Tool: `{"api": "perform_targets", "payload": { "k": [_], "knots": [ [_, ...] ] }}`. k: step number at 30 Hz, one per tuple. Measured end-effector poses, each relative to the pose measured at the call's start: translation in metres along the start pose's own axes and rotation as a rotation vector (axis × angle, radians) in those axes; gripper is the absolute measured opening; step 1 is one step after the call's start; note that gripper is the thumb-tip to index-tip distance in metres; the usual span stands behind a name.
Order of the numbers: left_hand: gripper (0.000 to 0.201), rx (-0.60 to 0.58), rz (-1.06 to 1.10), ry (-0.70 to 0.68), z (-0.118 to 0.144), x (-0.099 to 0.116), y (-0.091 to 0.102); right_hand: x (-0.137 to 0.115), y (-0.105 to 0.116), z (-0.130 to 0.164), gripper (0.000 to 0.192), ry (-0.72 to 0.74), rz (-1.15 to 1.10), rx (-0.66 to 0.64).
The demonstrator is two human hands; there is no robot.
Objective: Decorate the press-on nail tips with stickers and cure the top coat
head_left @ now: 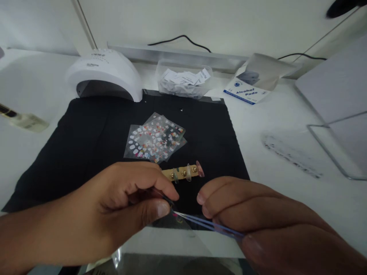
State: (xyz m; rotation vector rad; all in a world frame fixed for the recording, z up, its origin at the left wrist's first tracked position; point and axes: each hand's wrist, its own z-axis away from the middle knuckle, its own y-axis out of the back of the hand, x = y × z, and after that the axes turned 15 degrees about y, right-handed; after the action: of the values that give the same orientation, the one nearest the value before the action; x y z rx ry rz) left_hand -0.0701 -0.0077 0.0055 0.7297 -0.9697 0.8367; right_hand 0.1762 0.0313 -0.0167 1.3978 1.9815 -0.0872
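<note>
My left hand (134, 208) pinches a clear sticker sheet (187, 228) between thumb and index finger. Blue tweezers (213, 225) are gripped in my right hand (266, 217), their pale tips meeting the sheet right by my left thumb. A small dark and pink bit shows at those tips, too small to make out. Just beyond my hands lies a gold strip (180, 174) with little posts and several nail tips, among them a pinkish one (200, 169). Behind my left hand, more sticker sheets (156, 137) with white, orange and red designs are fanned out.
A black cloth (206, 126) covers part of the white table. At the back stand a white nail lamp (104, 70), a plastic tub (183, 89) of sachets and an opened alcohol pads box (248, 91). A bottle (28, 121) is at left, a metal frame (334, 152) at right.
</note>
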Motion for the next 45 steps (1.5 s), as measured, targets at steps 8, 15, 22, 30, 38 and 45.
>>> {"api": "perform_targets", "payload": {
  "k": [8, 15, 22, 30, 38, 45],
  "knots": [
    [0.011, -0.003, 0.008, 0.0, 0.0, -0.001, 0.0, 0.004, 0.0, -0.003, 0.017, 0.096, -0.044, -0.02],
    [0.012, 0.009, -0.017, 0.026, 0.001, -0.001, 0.001, 0.005, 0.0, -0.007, 0.019, 0.054, -0.055, 0.008],
    [0.01, -0.009, -0.014, 0.018, 0.001, -0.002, 0.002, 0.004, -0.002, -0.006, 0.018, 0.039, -0.03, 0.041],
    [0.011, 0.007, -0.057, 0.01, 0.003, -0.004, 0.002, 0.004, -0.006, -0.006, 0.016, 0.032, -0.052, 0.074],
    [0.011, 0.018, -0.083, -0.036, 0.001, -0.004, 0.003, 0.002, -0.003, -0.019, 0.013, -0.018, -0.149, -0.003],
    [0.011, -0.064, -0.024, 0.011, 0.002, -0.004, 0.004, 0.008, 0.0, -0.019, 0.018, -0.14, -0.347, -0.002]
  ]
}}
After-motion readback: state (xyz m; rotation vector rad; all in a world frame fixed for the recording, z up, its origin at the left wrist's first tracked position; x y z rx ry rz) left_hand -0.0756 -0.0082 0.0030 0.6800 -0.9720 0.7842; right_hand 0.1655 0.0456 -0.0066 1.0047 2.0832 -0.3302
